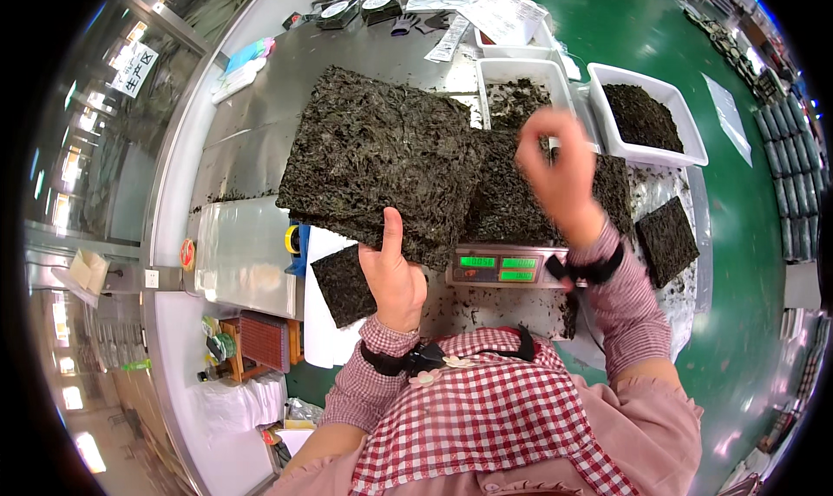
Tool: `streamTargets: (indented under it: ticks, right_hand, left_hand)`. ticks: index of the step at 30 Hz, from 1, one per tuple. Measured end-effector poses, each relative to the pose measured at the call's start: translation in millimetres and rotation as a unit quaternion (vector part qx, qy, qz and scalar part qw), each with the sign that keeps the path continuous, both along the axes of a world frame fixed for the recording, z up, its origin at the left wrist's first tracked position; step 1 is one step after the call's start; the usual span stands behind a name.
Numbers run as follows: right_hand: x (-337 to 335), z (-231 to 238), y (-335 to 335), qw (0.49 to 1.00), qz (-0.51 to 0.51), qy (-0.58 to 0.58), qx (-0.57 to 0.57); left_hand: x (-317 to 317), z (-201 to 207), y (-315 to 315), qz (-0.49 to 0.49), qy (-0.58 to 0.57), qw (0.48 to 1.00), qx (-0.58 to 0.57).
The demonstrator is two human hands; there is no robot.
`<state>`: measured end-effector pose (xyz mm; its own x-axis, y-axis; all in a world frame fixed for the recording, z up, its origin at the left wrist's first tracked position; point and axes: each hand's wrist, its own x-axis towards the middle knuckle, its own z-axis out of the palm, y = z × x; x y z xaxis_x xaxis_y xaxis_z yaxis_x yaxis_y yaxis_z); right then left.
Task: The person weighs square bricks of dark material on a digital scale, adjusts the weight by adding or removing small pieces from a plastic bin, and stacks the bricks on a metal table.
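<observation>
My left hand (pixel 395 279) grips the near edge of a large dark stack of dried seaweed sheets (pixel 373 149), thumb on top and fingers hidden beneath. The stack is tilted and overlaps the left side of more dried seaweed (pixel 508 192) lying on a scale (pixel 503 266) with lit green displays. Above that seaweed hovers my right hand (pixel 560 170), slightly blurred, its thumb and fingers curled together in a ring. Whatever it pinches, if anything, is too small to make out. Smaller seaweed pieces lie either side: one dark square (pixel 345 286) by my left wrist, another (pixel 667 242) to the right.
Behind the scale stands a white bin (pixel 525 75) with seaweed scraps; a fuller white bin (pixel 646 114) is to its right. A tape dispenser (pixel 297 240) sits left of the stack. Papers (pixel 503 14), gloves and dark packs lie at the far end of the metal table (pixel 252 149).
</observation>
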<state>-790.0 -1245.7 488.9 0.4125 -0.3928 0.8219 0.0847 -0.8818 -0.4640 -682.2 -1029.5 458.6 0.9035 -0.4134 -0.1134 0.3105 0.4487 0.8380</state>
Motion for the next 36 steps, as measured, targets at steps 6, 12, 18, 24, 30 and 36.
streamTargets:
  ticks: [6,12,18,24,30,36]
  right_hand:
    - [24,21,-40,0.984,-0.111,0.135,-0.027]
    - [23,-18,78,0.986,0.111,0.126,0.000]
    - [37,-16,93,0.994,0.018,0.084,-0.071]
    - [41,-23,99,0.994,0.073,0.057,-0.059]
    - [30,19,0,0.987,-0.094,0.057,0.120]
    - [15,-10,-78,0.956,0.006,0.073,0.286]
  left_hand:
    - [0,2,-7,-0.001,-0.011,1.000,0.005]
    - [-1,2,-20,-0.005,0.015,1.000,-0.012]
    - [-8,-4,-29,0.018,-0.048,0.997,-0.057]
    - [-8,3,-25,0.020,-0.042,0.998,-0.034]
    - [6,9,-7,0.006,0.001,1.000,-0.019]
    - [7,11,13,-0.153,-0.007,0.988,0.006]
